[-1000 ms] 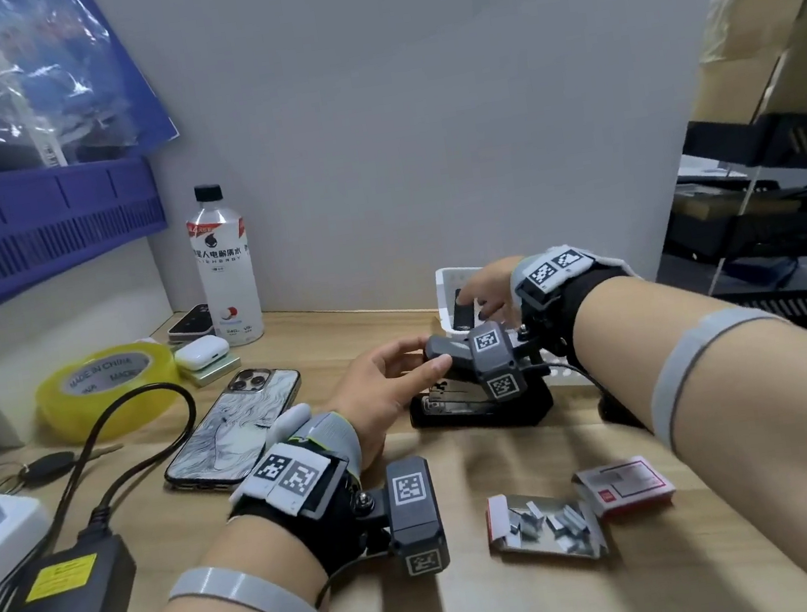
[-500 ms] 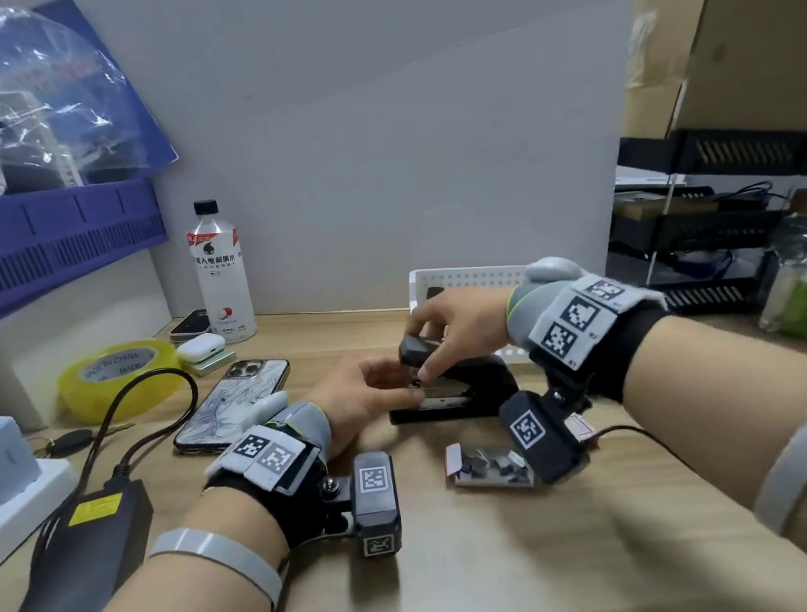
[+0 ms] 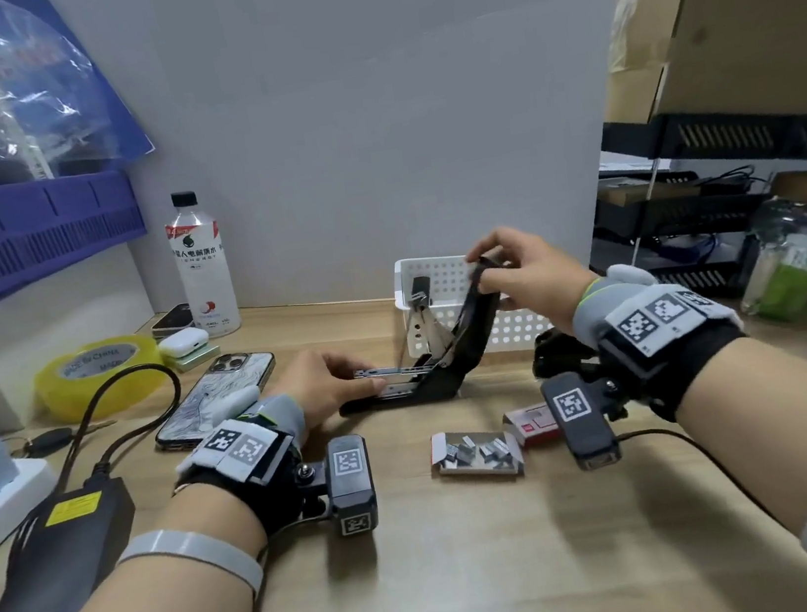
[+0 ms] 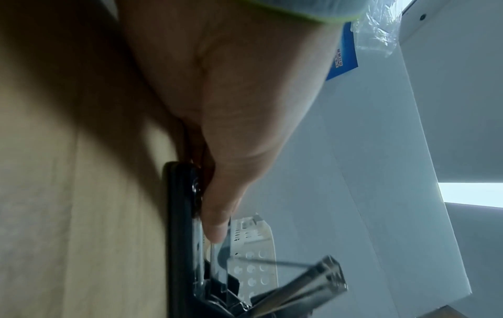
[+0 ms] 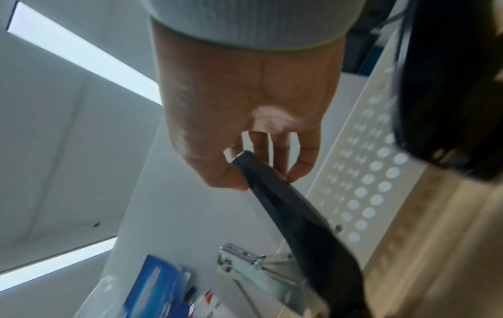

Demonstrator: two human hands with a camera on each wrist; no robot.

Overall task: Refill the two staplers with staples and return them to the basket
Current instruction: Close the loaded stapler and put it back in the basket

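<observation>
A black stapler (image 3: 433, 384) lies on the wooden desk with its top swung open. My right hand (image 3: 499, 261) pinches the tip of the raised black cover (image 5: 286, 204) between thumb and fingers. My left hand (image 3: 344, 381) grips the front end of the base (image 4: 179, 236), thumb on the bare metal magazine rail (image 3: 390, 371). The metal pusher arm (image 3: 421, 298) sticks up between them. Just behind stands the white perforated basket (image 3: 443, 274). An open box of staples (image 3: 476, 453) and a red staple box (image 3: 532, 425) lie in front. A black object (image 3: 553, 352) sits half hidden behind my right wrist.
To the left lie a phone (image 3: 217, 399), a yellow tape roll (image 3: 95, 375), an earbuds case (image 3: 184, 344), a water bottle (image 3: 204, 266) and a black power adapter (image 3: 62, 551) with its cable. Jars (image 3: 799, 260) and black trays stand at the right.
My right hand has lifted the stapler's cover up and back, so the stapler now stands open. My left hand stays at the front end of the base.
</observation>
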